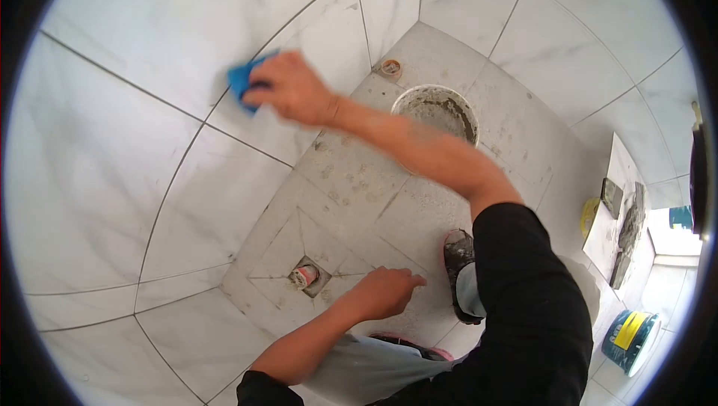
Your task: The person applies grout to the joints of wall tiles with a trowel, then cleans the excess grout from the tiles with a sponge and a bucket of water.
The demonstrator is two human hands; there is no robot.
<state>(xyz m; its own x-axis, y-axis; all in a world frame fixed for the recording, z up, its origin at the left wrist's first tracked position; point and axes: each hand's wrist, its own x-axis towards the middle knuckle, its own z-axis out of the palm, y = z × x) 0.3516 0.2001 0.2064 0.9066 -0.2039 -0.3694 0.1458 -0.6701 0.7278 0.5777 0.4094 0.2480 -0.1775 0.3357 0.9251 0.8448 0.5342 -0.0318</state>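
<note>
My right hand (pixel 292 90) is closed on a blue sponge (pixel 243 81) and presses it to the white marbled wall tile (pixel 299 40), over a dark grout joint. The hand is slightly blurred. Below, my left hand (pixel 383 292) hangs above the floor with its fingers curled in; nothing shows in it. A white bucket (pixel 396 103) with grey, mortar-stained insides stands under my right forearm, which hides part of it. Left of my left hand, a drain opening (pixel 318 284) in the floor has a reddish-white pipe end (pixel 303 277) in it.
A small orange-brown ring (pixel 390 68) lies near the far corner. My shoe (pixel 458 256) is on the dusty tiled floor (pixel 359 189). On the right are a mortar-smeared board (pixel 609 219) and a dark green tub (pixel 627 335) with a yellow label.
</note>
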